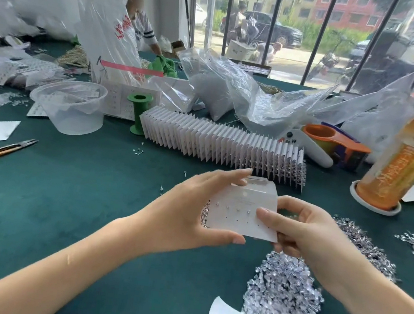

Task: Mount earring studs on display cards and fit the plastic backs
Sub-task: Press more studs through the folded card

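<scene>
Your left hand (pixel 188 207) grips the display card (pixel 243 210) mid-frame, steadying it. Right hand (pixel 304 231) pinches its right edge w/ thumb, prob. seating a stud.

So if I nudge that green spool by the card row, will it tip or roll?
The green spool stands upright on a narrow flange, so it probably tips easily. Its round flanges suggest it would then roll. It looks empty, likely light.

card (pixel 241 215) white | table (pixel 74 204) teal; bottle (pixel 396 162) orange; spool (pixel 138 114) green
</scene>
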A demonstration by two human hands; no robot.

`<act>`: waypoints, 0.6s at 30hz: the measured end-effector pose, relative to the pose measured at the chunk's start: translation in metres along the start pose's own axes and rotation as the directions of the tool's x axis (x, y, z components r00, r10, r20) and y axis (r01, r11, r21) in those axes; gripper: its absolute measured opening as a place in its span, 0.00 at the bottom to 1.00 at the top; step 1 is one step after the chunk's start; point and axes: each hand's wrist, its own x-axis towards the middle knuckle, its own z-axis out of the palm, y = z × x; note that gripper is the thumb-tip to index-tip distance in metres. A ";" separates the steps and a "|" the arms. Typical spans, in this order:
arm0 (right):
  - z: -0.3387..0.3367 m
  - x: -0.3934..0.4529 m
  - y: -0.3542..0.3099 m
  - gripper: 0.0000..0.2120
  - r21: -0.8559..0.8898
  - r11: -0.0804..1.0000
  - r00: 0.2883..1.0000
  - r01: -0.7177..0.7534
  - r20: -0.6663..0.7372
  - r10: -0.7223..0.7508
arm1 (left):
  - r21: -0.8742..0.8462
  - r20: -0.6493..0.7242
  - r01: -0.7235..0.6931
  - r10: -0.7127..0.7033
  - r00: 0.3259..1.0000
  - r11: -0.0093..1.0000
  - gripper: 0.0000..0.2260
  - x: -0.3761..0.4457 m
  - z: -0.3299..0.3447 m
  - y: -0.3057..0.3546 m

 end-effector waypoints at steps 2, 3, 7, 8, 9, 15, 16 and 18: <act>-0.012 -0.005 -0.003 0.14 0.049 0.997 0.995 0.065 -0.075 -0.061 | -0.005 -0.059 0.028 -0.028 0.998 1.000 0.40 0.009 0.000 0.005; -0.019 -0.008 -0.003 0.13 0.064 0.993 0.988 0.102 -0.126 -0.093 | -0.007 -0.083 0.078 -0.078 0.993 0.997 0.41 0.015 -0.001 0.007; -0.046 -0.025 0.007 0.11 0.032 0.976 0.922 0.215 -0.337 -0.192 | 0.000 0.125 0.263 -0.261 0.957 0.965 0.24 0.035 0.012 0.015; -0.048 -0.029 0.011 0.10 0.030 0.973 0.907 0.230 -0.369 -0.203 | 0.022 0.195 0.254 -0.254 0.947 0.967 0.16 0.038 0.020 0.018; -0.048 -0.032 0.016 0.08 0.028 0.969 0.896 0.247 -0.388 -0.217 | 0.055 0.256 0.228 -0.234 0.938 0.972 0.11 0.039 0.027 0.019; -0.037 -0.040 0.031 0.03 -0.069 0.928 0.849 0.367 -0.383 -0.364 | -0.004 0.386 0.139 -0.127 0.914 0.990 0.04 0.025 0.039 0.012; -0.035 -0.040 0.033 0.04 -0.070 0.922 0.841 0.382 -0.387 -0.378 | -0.028 0.384 0.136 -0.115 0.916 0.990 0.03 0.022 0.037 0.011; -0.032 -0.039 0.035 0.04 -0.074 0.915 0.832 0.397 -0.392 -0.393 | -0.048 0.381 0.121 -0.094 0.920 0.991 0.03 0.018 0.035 0.010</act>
